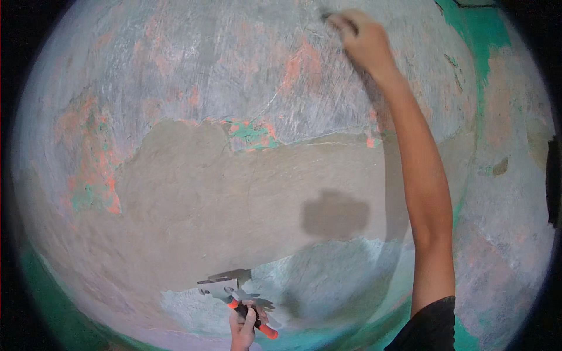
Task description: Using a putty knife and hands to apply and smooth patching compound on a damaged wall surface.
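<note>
Low in the view, near the bottom edge, my left hand (242, 331) is closed around the black and orange handle of a wide-bladed scraper (218, 286). Its metal blade points up and to the left, in front of the wall. My right arm reaches high up, and my right hand (366, 40) is against the upper part of the wall (257, 193). The fingers of that hand are closed on something small and dark, blurred by motion and too unclear to name.
Bare grey-brown plaster runs across the wall's middle, bordered by pale scratched paint (205, 64) above. Orange and green patches (253, 134) show through. Green paint (481, 47) lines the right side. A dark object (553, 181) stands at the far right edge.
</note>
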Demonstrator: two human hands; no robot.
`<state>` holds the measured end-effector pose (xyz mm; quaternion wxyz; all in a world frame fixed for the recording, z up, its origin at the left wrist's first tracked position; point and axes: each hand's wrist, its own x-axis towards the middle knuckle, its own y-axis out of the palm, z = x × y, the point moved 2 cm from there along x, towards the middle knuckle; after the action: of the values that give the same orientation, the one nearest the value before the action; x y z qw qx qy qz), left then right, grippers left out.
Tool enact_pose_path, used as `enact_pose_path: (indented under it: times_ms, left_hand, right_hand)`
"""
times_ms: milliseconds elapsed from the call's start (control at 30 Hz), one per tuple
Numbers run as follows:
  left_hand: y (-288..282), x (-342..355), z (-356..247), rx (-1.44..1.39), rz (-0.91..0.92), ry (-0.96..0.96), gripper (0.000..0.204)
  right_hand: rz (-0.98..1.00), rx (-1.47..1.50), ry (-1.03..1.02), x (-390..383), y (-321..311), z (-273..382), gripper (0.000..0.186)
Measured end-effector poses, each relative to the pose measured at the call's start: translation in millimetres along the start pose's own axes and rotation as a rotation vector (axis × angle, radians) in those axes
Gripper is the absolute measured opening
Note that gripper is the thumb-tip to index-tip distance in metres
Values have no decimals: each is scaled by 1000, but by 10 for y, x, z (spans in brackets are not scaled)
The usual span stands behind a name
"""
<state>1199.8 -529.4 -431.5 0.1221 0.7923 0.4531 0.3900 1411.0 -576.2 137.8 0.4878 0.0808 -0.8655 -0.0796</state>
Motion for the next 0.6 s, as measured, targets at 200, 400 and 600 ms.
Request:
enact_pose_path:
  times_ms: [200, 400, 600]
  left_hand:
    - [79, 67, 113, 16, 170, -28, 27]
    - [-20, 115, 97, 49, 126, -109, 22]
    - [-179, 163, 192, 26, 184, -121, 27]
  right_hand:
    - [-55, 29, 108, -61, -131, -86, 19]
    - [100, 82, -147, -467, 91, 392, 20]
    - [92, 202, 17, -502, 132, 891, 16]
